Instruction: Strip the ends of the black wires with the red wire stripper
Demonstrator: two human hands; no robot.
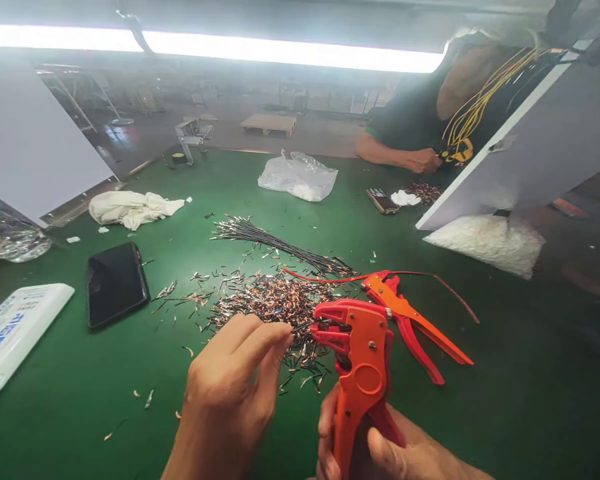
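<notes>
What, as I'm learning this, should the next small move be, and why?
Perhaps guide the thin dark strand into the upright orange tool: the left hand pinches it at the tool's open jaws, and the right hand grips the tool. The strand's tip is unclear.

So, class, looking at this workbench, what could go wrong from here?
The left hand has its fingertips close to the jaws of the wire stripper held in the right hand, so a careless squeeze might pinch them.
The heap of wire scraps lies right beside the bundle of black wires, so scraps could get mixed in.
</notes>
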